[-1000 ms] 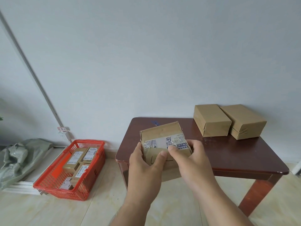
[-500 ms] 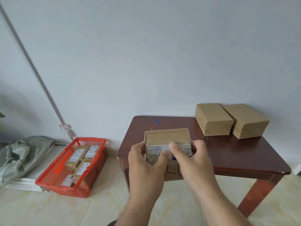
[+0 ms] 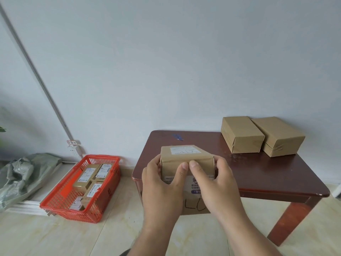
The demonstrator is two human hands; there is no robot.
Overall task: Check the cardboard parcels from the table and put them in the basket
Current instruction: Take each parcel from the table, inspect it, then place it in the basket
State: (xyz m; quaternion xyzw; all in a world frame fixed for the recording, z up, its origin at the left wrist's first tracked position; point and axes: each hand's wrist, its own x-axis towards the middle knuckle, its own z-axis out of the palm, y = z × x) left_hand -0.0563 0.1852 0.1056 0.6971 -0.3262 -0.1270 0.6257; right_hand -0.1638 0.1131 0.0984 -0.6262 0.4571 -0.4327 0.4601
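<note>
I hold a brown cardboard parcel [image 3: 186, 154] in front of the table's near left corner. My left hand [image 3: 162, 183] grips its left side and my right hand [image 3: 215, 182] its right side, both thumbs pressed on the near face. A white label shows on its top and pen marks on the lower front. Two plain cardboard parcels [image 3: 241, 134] [image 3: 278, 135] lie side by side at the back right of the dark brown table [image 3: 267, 172]. On the floor to the left stands a red plastic basket [image 3: 62, 204] with several labelled parcels inside.
A grey-green sack [image 3: 24, 174] lies on the floor at the far left by the wall. A white conduit [image 3: 36, 74] runs diagonally down the wall to a socket. A small blue scrap [image 3: 178, 136] lies on the table's back left part.
I have turned the parcel in my hands: the labelled face rolled from facing me to the top, and a face with pen marks now faces me. The parcel sits slightly lower and nearer.
</note>
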